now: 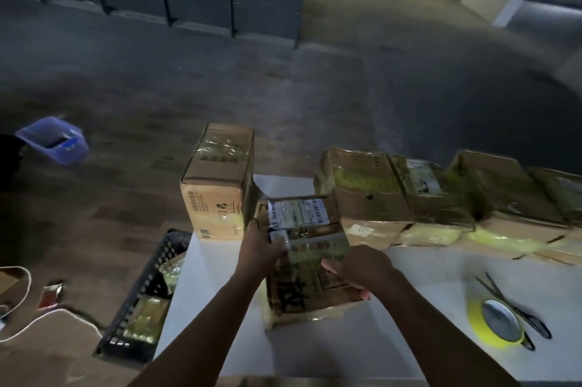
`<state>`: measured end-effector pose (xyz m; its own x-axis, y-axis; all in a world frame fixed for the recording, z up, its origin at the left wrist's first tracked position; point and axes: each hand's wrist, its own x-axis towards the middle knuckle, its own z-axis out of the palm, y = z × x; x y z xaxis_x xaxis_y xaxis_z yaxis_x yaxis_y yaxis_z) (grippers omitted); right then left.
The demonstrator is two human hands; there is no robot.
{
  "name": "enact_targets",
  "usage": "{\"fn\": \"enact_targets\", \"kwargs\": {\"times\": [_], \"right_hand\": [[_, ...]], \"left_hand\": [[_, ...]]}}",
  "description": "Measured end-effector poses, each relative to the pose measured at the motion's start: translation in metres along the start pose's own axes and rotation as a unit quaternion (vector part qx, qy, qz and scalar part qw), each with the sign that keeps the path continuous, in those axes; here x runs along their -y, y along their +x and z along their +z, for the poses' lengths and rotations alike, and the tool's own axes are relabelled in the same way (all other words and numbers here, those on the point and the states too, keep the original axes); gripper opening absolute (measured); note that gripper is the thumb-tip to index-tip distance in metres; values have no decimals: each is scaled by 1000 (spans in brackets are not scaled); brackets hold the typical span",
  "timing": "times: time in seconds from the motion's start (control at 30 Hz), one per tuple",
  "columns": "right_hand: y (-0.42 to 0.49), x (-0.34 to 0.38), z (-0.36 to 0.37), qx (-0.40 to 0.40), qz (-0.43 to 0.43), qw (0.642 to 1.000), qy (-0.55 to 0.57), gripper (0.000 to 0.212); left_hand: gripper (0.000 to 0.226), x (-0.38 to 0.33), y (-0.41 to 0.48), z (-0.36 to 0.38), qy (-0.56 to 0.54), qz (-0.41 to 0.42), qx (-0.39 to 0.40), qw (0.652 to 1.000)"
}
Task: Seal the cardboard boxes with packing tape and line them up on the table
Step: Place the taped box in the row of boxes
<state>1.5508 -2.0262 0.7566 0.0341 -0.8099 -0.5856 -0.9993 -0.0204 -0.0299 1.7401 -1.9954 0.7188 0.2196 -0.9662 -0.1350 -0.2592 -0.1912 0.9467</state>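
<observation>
- Box [302, 292] sits mid-table, tilted, with its near end raised off the top and both hands on it.
- Left hand [261, 248] grips the box's upper left edge with curled fingers; blur hides exactly what they pinch.
- Right hand [359, 267] holds the box's right side, with the fingers wrapped under the edge and the thumb on top.
- The box has a white label on its far end and a glossy tape strip across the middle.
- Table [346, 352] is white; its left edge runs diagonally and its near edge is at the bottom of the frame.
- Tall box [217, 185] stands upright on the far left corner, flush with the left edge, with tape on top.
- Row [441, 197] of taped boxes stands side by side along the far edge, touching each other and running out of frame to the right.
- A bare strip of table lies between the tall box and the row, and the held box's far end sits in front of it.
- Cannot tell whether the held box touches the first box in the row.
- There is bare tabletop in front of the held box and to its right, up to the tape.
- Tape roll [475, 323] is yellow and lies flat near the right side, well apart from the held box.
- Scissors [516, 311] lie against the roll, blades pointing away from the person.
- Crate [148, 292] is black and sits on the floor right against the table's left edge, with packets inside.
- Bin [53, 141] is purple and sits on the floor far to the left, with bare floor beyond the table.
</observation>
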Motion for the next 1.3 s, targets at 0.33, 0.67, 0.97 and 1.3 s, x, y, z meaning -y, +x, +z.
{"fn": "enact_targets", "kwargs": {"times": [0.33, 0.67, 0.97, 1.3], "right_hand": [[25, 34, 8, -97, 31, 994, 46, 72], [51, 25, -13, -213, -21, 974, 69, 47], [52, 20, -15, -164, -32, 986, -14, 75], [54, 41, -28, -167, -24, 986, -1, 54]], "left_hand": [[65, 11, 1, 4, 383, 179, 35, 906], [69, 21, 8, 0, 520, 187, 100, 828], [75, 6, 68, 14, 551, 146, 127, 812], [51, -6, 84, -8, 418, 194, 127, 879]]}}
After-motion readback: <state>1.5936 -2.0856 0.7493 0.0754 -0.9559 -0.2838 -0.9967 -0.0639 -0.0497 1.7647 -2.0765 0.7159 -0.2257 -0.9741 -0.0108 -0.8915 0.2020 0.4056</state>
